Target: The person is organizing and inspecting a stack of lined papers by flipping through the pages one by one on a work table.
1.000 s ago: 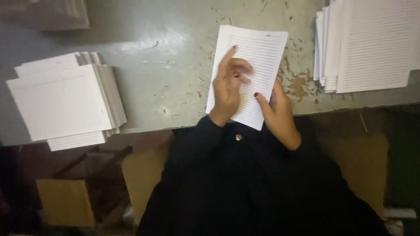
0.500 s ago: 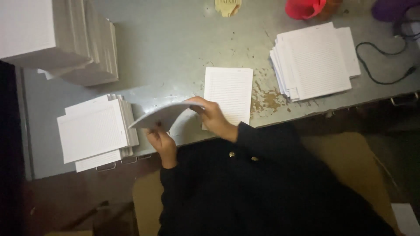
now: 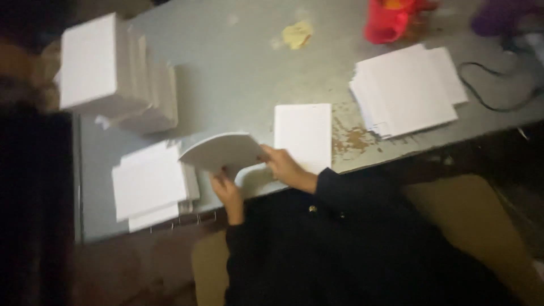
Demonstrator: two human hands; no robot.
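Note:
A bent sheaf of white paper hangs just above the grey table, and both my hands hold it. My left hand grips its near edge from below. My right hand pinches its right edge. A flat lined sheet lies on the table right of my hands. A low stack of white paper sits to the left, beside the sheaf.
A tall pile of white paper stands at the back left. A fanned stack of sheets lies at the right. A red object, a yellow scrap and a black cable lie along the far side.
One second ago both hands pressed on the lined sheet. Since then they have lifted a bent sheaf and carried it left toward the low stack; the view has shifted.

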